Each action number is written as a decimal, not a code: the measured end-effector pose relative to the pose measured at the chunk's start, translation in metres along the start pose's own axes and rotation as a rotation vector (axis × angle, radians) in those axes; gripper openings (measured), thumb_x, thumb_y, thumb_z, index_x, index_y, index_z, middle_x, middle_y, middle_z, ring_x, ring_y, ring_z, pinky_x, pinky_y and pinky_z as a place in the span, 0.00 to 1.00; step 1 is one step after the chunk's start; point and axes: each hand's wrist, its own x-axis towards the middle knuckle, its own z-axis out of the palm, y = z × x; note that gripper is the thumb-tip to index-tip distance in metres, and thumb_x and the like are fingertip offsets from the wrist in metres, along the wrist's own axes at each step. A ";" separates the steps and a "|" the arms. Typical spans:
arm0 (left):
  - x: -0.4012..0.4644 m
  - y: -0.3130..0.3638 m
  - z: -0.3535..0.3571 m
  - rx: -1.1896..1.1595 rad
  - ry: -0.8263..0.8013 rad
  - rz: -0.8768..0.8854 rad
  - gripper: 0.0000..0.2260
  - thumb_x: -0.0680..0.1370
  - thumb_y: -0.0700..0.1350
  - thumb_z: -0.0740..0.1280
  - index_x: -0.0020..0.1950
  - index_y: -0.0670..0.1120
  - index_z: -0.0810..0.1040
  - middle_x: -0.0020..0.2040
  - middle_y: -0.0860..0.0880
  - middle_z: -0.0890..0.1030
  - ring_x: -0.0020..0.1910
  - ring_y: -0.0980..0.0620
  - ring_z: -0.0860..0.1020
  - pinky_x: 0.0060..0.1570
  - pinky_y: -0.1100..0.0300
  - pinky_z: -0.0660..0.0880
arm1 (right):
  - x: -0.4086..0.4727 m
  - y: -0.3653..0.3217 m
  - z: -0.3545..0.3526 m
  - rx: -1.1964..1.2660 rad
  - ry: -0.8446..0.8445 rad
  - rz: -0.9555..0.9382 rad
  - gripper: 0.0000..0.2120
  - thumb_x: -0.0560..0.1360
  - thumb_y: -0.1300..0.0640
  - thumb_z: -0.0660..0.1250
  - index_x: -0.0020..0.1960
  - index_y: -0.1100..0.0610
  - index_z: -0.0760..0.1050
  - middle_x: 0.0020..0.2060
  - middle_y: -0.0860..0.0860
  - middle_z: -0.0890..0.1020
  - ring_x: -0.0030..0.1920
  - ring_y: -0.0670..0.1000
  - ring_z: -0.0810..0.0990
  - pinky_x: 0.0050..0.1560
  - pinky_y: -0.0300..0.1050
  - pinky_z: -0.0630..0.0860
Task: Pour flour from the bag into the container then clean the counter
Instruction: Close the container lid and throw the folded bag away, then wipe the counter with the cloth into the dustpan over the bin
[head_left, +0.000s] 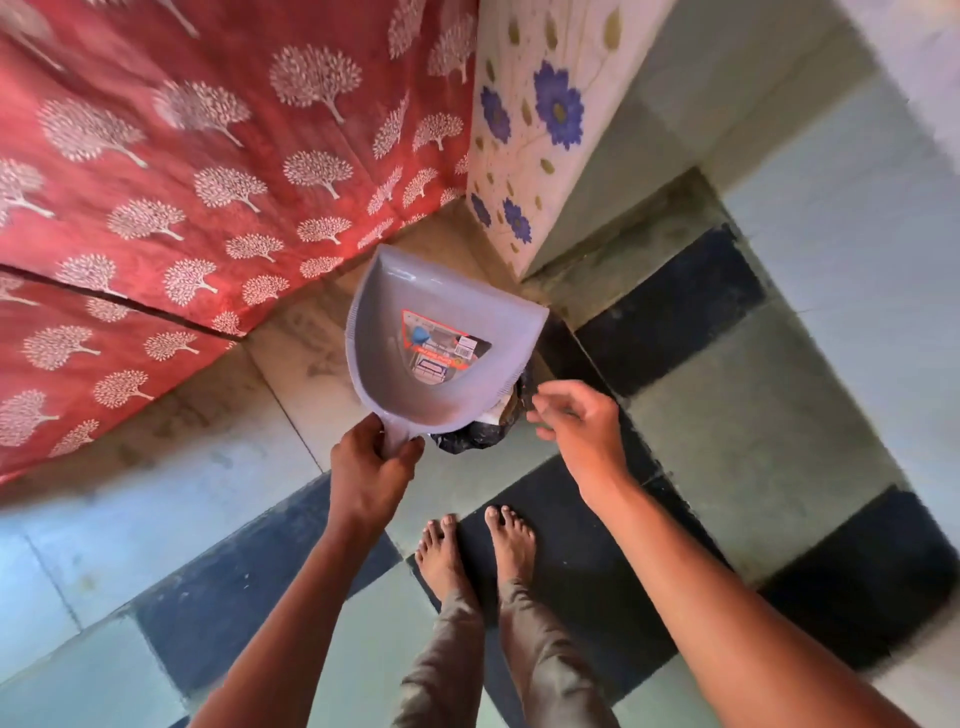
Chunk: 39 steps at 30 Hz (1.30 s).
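A grey plastic dustpan (415, 358) with a printed label inside is held over the floor, its handle gripped by my left hand (371, 470). Under the pan's near right edge shows a black bag (475, 436), mostly hidden by the pan. My right hand (576, 423) hovers just right of the pan, above the bag's edge, fingers loosely apart and holding nothing that I can see. The flour bag, the container and the counter are out of view.
A red cloth with white tree prints (182, 182) hangs on the left. A white surface with blue flowers (524, 130) stands at the back right. My bare feet (478, 545) rest on a black and pale checkered floor (753, 415).
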 end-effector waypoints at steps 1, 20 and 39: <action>-0.016 0.024 -0.014 0.017 -0.020 0.033 0.04 0.73 0.38 0.71 0.40 0.40 0.78 0.30 0.45 0.82 0.23 0.58 0.76 0.24 0.67 0.70 | -0.023 -0.025 -0.017 -0.009 0.006 -0.028 0.06 0.78 0.64 0.69 0.51 0.56 0.82 0.45 0.55 0.86 0.45 0.52 0.87 0.46 0.48 0.84; -0.170 0.243 -0.094 0.300 -0.221 0.350 0.10 0.73 0.42 0.72 0.52 0.39 0.80 0.42 0.47 0.81 0.40 0.46 0.78 0.35 0.60 0.69 | -0.208 -0.259 -0.202 0.042 0.276 -0.449 0.05 0.78 0.63 0.69 0.50 0.56 0.82 0.42 0.53 0.86 0.43 0.54 0.87 0.44 0.50 0.83; -0.127 0.311 -0.003 0.442 -0.238 0.349 0.09 0.72 0.39 0.75 0.42 0.47 0.76 0.35 0.53 0.77 0.32 0.57 0.73 0.30 0.67 0.65 | -0.017 -0.384 -0.360 -1.298 0.502 -0.759 0.25 0.75 0.56 0.68 0.71 0.49 0.68 0.62 0.64 0.70 0.54 0.65 0.75 0.46 0.57 0.78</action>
